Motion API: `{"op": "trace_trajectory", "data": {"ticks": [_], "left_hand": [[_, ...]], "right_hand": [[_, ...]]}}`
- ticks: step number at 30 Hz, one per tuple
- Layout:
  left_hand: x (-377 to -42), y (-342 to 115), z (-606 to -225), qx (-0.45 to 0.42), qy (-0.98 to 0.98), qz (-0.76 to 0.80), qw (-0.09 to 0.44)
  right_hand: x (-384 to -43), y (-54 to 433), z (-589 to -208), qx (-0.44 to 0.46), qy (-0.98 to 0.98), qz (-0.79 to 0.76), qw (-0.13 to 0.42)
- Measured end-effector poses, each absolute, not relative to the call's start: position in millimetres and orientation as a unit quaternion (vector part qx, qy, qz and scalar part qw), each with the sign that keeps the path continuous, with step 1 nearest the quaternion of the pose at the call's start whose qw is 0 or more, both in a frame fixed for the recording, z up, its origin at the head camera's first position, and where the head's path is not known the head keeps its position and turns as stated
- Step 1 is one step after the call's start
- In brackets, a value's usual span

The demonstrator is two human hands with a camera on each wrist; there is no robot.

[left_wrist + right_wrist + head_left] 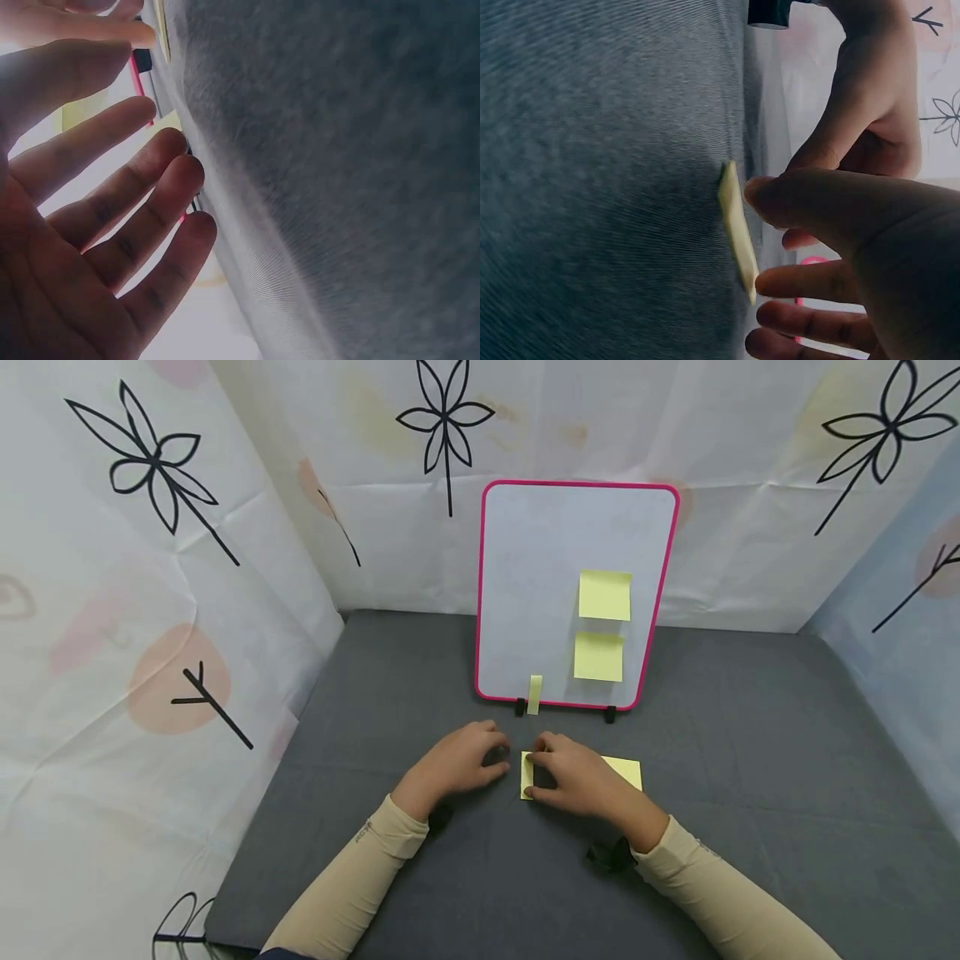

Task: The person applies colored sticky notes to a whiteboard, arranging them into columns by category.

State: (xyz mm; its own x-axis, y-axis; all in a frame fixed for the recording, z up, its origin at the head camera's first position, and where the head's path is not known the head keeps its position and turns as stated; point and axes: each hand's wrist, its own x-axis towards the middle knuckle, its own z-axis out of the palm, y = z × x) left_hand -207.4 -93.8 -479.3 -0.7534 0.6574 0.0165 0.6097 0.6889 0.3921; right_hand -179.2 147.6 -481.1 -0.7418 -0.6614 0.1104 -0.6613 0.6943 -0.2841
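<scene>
A narrow yellow paper strip (527,777) lies on the dark grey cloth under the fingertips of my right hand (573,777). In the right wrist view the thumb and index finger are spread towards the two ends of the strip (739,232); whether the thumb touches it, I cannot tell. A yellow sticky note (624,770) shows partly from behind the right hand. My left hand (461,764) hovers just left of the strip, fingers loosely bent. From the left wrist, that hand's fingers (150,202) appear spread and hold nothing.
Behind the hands stands a pink-framed whiteboard (532,577) on small black feet. Two yellow sticky notes, one upper (604,595) and one lower (598,657), are on its right side. Another yellow strip (534,695) crosses its bottom edge. Patterned white cloth walls (405,543) surround the table.
</scene>
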Motion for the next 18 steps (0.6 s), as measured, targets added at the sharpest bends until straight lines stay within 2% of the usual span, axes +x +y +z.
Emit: {"op": "trace_trajectory", "data": {"ticks": [18], "left_hand": [[-193, -91, -482, 0.340, 0.925, 0.162, 0.058]], "right_hand": [[-176, 143, -483, -0.341, 0.929, -0.141, 0.020]]}}
